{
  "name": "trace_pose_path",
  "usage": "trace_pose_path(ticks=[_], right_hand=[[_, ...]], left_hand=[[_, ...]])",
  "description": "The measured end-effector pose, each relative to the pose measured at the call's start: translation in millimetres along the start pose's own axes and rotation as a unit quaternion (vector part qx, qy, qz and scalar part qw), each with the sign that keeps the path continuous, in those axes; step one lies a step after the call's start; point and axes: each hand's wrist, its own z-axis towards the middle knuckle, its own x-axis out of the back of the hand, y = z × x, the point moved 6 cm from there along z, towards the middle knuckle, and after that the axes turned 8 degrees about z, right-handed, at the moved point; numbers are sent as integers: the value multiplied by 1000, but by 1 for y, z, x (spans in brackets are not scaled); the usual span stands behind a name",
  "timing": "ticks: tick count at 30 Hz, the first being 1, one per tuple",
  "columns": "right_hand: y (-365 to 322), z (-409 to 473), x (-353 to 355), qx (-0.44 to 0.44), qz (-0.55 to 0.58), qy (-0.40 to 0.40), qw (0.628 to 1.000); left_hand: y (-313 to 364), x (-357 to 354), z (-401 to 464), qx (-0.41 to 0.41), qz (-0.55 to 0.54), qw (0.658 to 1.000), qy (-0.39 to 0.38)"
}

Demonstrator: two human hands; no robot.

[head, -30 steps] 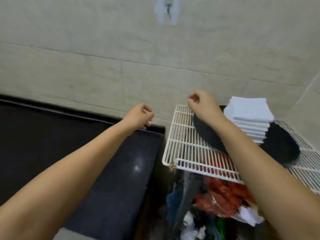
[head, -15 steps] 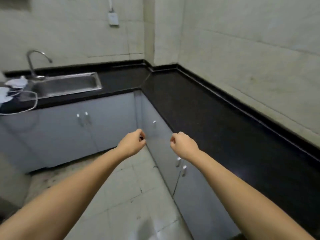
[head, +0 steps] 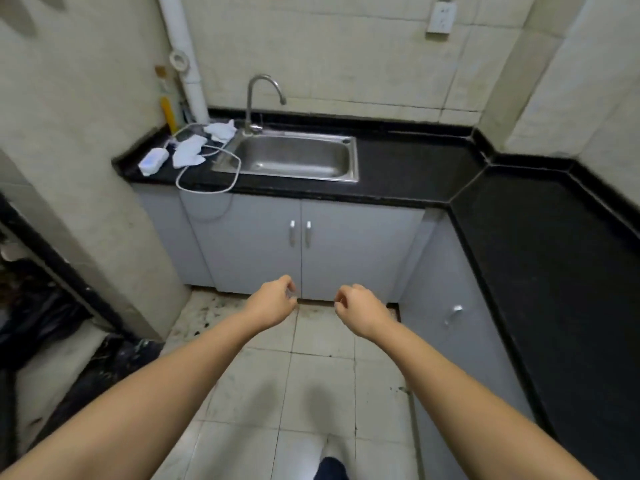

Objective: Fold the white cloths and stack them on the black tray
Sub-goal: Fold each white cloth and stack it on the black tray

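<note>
Well off to the left of the left hand (head: 272,301) and low down: dark plastic bags (head: 41,323) heaped at the foot of a pale tiled wall column (head: 86,168). Beyond that column, up in the far corner, a white drain pipe (head: 183,57) running down to the black countertop (head: 554,271).

Far ahead of the left hand and over to its left, on the counter's end: a small white device (head: 154,160) with a white cable (head: 207,190) looping over the counter edge, and just beside it the white cloths, crumpled and unfolded, one (head: 188,154) touching the cable, another (head: 220,130) behind it near the base of the faucet (head: 258,98). Just right of the cloths, a steel sink (head: 294,157) set into the counter, basin bare and wet-looking.

Straight ahead of both hands, under the sink, grey cabinet doors (head: 263,244) with two small metal handles side by side.

Left hand held out at mid-height over the floor, fingers curled in against the thumb, gripping nothing that shows. Right hand (head: 358,308) level with it and near it but apart, likewise balled up loosely round nothing. Both forearms bare.

Below the hands, pale floor tiles (head: 322,375), stained and speckled near the cabinet base.

High above the right hand, a wall socket (head: 439,17). To the right of the right hand, the counter turning the corner and running back along the right wall, glossy black, with more grey cabinet fronts beneath and one metal handle (head: 453,313) near the right wrist.
</note>
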Motion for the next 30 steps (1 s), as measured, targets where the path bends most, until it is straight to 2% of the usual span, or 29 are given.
trace_pose_path(ticks=[6, 13, 23, 30], right_hand=[[-25, 128, 16, 54, -18, -65, 996], [-99, 275, -2, 120, -36, -112, 986], [-228, 477, -21, 160, -23, -103, 981], [-293, 590, -48, 190, -15, -143, 971]], left_hand=[[-35, 38, 90, 72, -39, 996, 27], [-127, 90, 186, 147, -74, 984, 66], [-265, 190, 350, 166, -91, 979, 73], [-329, 233, 435, 184, -70, 977, 77]])
